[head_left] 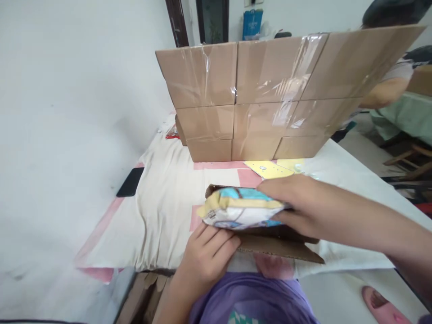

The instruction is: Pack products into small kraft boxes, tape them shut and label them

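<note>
My right hand (293,198) grips the right end of a soft, puffy packet (249,209) printed in blue, white and yellow, thumb and fingers on opposite sides. The packet is tilted just above a small open cardboard box (276,247), whose inside is mostly hidden. At the box's near left corner, my left hand (212,252) has its fingers curled over the edge, just below the packet's left end. A brown flap of the box sticks out toward me.
A wall of taped cardboard boxes (259,99) stands at the back of the cloth-covered table (165,216). Yellow printed sheets (268,168) lie before it, and a black phone (131,182) lies by the left wall. Another person (388,85) is partly visible behind the boxes.
</note>
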A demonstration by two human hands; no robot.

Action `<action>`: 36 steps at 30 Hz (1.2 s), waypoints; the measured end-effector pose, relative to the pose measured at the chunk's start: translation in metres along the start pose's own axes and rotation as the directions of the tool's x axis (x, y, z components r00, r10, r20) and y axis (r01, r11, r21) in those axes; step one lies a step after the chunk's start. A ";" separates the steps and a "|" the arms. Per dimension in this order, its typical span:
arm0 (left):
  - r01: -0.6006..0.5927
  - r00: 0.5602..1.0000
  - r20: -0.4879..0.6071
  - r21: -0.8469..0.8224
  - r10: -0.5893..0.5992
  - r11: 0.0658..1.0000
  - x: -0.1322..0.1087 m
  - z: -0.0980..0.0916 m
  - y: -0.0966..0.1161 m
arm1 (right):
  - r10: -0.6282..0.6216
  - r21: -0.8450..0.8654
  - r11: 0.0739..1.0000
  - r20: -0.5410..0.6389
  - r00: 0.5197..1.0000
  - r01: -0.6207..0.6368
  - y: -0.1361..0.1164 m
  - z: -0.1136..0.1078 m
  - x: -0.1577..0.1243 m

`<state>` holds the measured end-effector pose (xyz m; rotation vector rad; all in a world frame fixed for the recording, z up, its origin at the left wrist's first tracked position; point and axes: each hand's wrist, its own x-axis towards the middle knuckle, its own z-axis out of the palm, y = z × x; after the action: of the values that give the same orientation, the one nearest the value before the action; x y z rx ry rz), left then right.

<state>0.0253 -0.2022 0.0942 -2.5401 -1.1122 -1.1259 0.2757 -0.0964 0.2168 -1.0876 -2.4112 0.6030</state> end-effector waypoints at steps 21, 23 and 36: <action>0.299 0.830 -0.414 -0.235 -0.374 0.925 -0.022 0.029 -0.027 | 0.067 0.178 0.973 -0.824 0.562 0.146 0.057 0.074 -0.064; 0.366 0.773 -0.389 -0.374 -0.502 0.852 -0.025 0.038 -0.031 | 0.053 0.178 0.954 -0.891 0.451 0.240 0.072 0.105 -0.070; 0.299 0.840 -0.211 -0.590 -0.501 0.750 -0.032 0.062 -0.033 | 0.176 0.414 0.882 -0.732 0.658 0.224 0.093 0.159 -0.077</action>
<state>0.0248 -0.1720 0.0236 -2.3147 -1.4505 -2.2003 0.2910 -0.1340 0.0216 -0.8432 -1.4284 0.5379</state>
